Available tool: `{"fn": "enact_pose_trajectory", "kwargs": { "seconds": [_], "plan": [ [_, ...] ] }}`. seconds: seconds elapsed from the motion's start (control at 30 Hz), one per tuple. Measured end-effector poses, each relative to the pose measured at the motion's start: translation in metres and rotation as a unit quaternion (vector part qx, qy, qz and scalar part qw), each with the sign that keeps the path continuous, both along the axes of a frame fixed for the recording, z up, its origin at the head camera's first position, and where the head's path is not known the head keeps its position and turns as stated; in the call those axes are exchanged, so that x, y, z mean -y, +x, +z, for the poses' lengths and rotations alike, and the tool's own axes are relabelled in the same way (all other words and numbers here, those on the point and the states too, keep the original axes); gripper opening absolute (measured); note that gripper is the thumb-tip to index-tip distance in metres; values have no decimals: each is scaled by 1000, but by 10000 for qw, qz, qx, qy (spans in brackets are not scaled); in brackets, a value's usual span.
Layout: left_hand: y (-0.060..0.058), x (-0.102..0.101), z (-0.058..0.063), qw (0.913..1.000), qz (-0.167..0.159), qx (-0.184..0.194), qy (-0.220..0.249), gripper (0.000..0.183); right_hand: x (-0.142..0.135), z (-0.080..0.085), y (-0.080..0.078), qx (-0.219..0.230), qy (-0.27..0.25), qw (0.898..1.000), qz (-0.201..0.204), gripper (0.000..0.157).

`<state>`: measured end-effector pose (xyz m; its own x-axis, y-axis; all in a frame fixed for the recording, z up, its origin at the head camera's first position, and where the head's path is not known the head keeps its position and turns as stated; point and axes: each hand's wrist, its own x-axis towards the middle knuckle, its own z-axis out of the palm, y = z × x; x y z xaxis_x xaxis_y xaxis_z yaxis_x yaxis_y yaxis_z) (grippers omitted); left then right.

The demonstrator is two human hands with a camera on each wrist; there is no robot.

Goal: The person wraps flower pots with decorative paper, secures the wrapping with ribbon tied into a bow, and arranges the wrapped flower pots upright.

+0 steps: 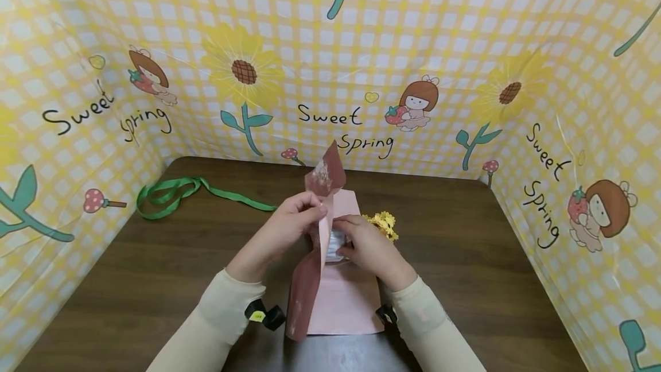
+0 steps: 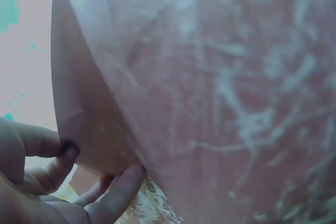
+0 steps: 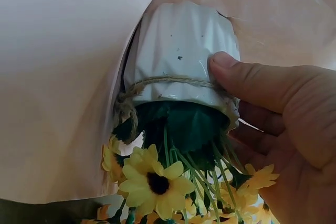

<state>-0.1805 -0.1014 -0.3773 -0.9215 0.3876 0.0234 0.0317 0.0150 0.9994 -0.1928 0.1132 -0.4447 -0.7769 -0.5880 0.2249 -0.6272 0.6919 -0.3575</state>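
Observation:
A sheet of pink wrapping paper [image 1: 348, 303] lies on the table, its left side lifted into a standing fold with a darker, shiny outer face. My left hand [image 1: 293, 221] pinches that raised edge between thumb and fingers; the left wrist view shows the paper [image 2: 220, 77] up close, with clear film creases. My right hand [image 1: 374, 248] grips a white fluted flowerpot [image 3: 178, 51] lying on its side on the paper. Twine [image 3: 173, 80] circles the pot near its rim. Yellow daisy-like flowers [image 3: 157, 184] with green stems stick out of it, toward the right in the head view.
A green ribbon [image 1: 178, 185] lies loosely looped at the back left of the dark wooden table [image 1: 454, 280], one end running toward my left hand. A yellow checked cloth [image 1: 320, 62] with printed flowers and figures hangs around the back and sides. Black straps [image 1: 265, 316] sit at my wrists.

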Motion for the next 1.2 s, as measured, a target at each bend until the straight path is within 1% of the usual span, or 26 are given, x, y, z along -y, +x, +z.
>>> {"fn": "enact_pose_trajectory", "kwargs": {
  "seconds": [0.1,0.17,0.27,0.5,0.7,0.77,0.83,0.93,1.03,1.2],
  "plan": [
    [0,-4,-3,9995,144,-243,-130,16,-2,-1,-1,-54,-90,9999,66,54],
    [0,-7,-6,9990,249,-335,-132,17,-2,-2,-2,-85,-120,9999,88,53],
    [1,-11,-9,9991,326,-265,-12,17,-3,-4,-3,-108,-109,9998,89,52],
    [3,-22,-14,9989,338,-172,272,15,-6,-8,-5,-185,-59,9998,85,46],
    [2,-29,-19,9971,644,-17,412,18,-7,-7,-7,-117,-157,9997,126,50],
    [2,-32,-21,9959,734,52,527,19,-7,-8,-8,-109,-179,9997,150,51],
    [2,-34,-22,9953,776,16,581,20,-7,-8,-8,-130,-205,9996,168,50],
    [1,-37,-25,9957,799,-127,448,21,-7,-8,-9,-225,-258,9993,174,47],
    [2,-39,-28,9963,792,-295,164,20,-8,-9,-9,-302,-314,9990,112,41],
    [4,-43,-33,9938,827,-669,-336,18,-10,-12,-11,-108,-595,9982,7,36]
  ]
}}
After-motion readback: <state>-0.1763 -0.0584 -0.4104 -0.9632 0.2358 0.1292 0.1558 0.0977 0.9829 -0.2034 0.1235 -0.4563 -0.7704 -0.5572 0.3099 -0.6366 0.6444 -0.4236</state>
